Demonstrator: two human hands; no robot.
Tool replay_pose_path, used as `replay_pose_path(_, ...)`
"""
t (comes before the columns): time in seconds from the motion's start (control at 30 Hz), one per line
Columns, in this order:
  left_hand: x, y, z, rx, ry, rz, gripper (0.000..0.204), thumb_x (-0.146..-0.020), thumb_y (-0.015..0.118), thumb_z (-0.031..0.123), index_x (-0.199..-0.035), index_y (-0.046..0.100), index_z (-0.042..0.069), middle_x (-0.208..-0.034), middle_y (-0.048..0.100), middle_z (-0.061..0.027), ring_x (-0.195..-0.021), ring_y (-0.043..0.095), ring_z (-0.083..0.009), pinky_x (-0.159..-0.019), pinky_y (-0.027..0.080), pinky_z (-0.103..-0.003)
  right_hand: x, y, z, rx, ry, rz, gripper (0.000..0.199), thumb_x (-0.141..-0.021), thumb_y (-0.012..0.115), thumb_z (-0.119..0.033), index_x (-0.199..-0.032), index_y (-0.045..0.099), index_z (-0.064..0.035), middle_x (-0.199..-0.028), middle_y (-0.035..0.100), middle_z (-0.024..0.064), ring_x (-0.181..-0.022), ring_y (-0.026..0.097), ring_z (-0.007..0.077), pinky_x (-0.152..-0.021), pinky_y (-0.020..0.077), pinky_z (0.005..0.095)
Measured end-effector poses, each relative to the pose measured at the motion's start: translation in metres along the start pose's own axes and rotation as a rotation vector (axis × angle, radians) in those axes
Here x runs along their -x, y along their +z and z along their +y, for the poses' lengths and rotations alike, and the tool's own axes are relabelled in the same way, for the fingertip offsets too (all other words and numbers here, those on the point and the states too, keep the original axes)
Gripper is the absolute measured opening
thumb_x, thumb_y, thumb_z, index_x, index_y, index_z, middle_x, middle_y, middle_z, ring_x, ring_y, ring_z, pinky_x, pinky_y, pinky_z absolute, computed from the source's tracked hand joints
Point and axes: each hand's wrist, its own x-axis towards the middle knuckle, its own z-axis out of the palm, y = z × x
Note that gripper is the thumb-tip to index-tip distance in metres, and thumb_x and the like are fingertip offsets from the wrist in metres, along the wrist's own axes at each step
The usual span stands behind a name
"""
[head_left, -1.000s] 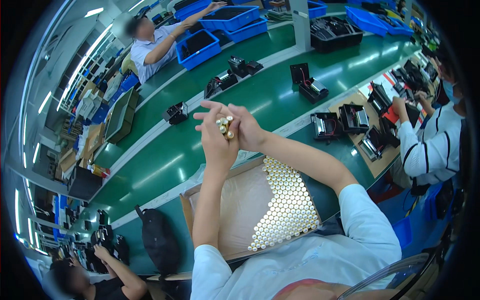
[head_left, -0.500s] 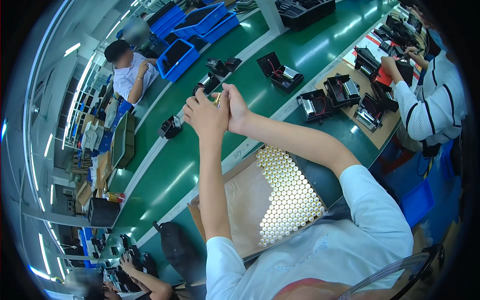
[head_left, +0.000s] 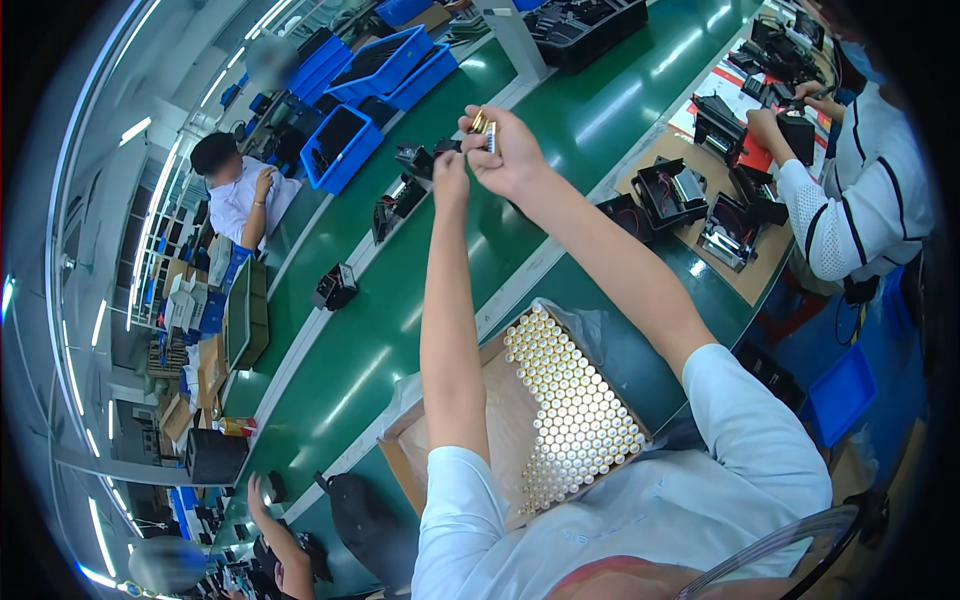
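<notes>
My right hand [head_left: 510, 160] is raised over the green bench, its fingers wrapped round several gold-and-silver batteries [head_left: 485, 130]. Just left of it is my left hand [head_left: 450, 182], its fingers curled in beside a small black case [head_left: 447, 148]. What those fingers hold, if anything, is hidden. Below my forearms lies a shallow cardboard box [head_left: 405, 445], with upright batteries [head_left: 575, 410] packed in its right part and bare lining at its left.
Black cases [head_left: 395, 205] stand along the pale strip, another case [head_left: 335, 287] farther left. Open cases with wiring [head_left: 670, 193] lie at right, near a co-worker in a striped sleeve [head_left: 830, 200]. Blue bins [head_left: 345, 150] stand at the back. A black bag [head_left: 360, 520] lies left of the box.
My hands, together before, have come apart and reach farther out. The batteries now show in my right hand. The view has shifted slightly, and the open case beyond my hands no longer shows there.
</notes>
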Motion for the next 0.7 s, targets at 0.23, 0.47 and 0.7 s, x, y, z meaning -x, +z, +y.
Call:
replay_pose_path(0.23,0.004,-0.024,-0.027,-0.091,-0.200,-0.169,0.040,-0.089,0.055,0.021,-0.122,0.060,-0.001,-0.101,0.065,-0.0128,-0.082,0.060,-0.0212,-0.071,0.047,-0.029,0.007,0.005,-0.029,0.294,-0.081,-0.065,0.017,-0.095,0.052,-0.016,-0.104,0.056,-0.0017,-0.087,0.056,0.0059,-0.052,0.043,0.0052,-0.032,0.0224,0.0165)
replay_pose_path(0.47,0.049,-0.041,-0.002,-0.297,-0.121,-0.322,0.024,-0.091,0.048,0.009,-0.109,0.062,-0.002,-0.088,0.063,-0.0113,-0.075,0.056,-0.0176,-0.065,0.047,-0.028,0.002,-0.004,-0.009,0.537,0.060,-0.073,0.023,-0.095,0.054,-0.016,-0.112,0.056,-0.0007,-0.087,0.057,0.0055,-0.051,0.042,0.0044,-0.032,0.0202,0.0159)
replay_pose_path(0.7,0.089,-0.062,0.035,-0.810,0.032,-0.297,0.031,-0.089,0.052,0.004,-0.119,0.054,0.002,-0.097,0.062,-0.0127,-0.078,0.059,-0.0189,-0.065,0.049,-0.030,0.007,-0.008,0.012,0.985,0.065,-0.057,0.025,-0.093,0.060,-0.020,-0.107,0.062,0.0001,-0.084,0.063,0.0072,-0.054,0.048,0.0079,-0.036,0.0296,0.0199)
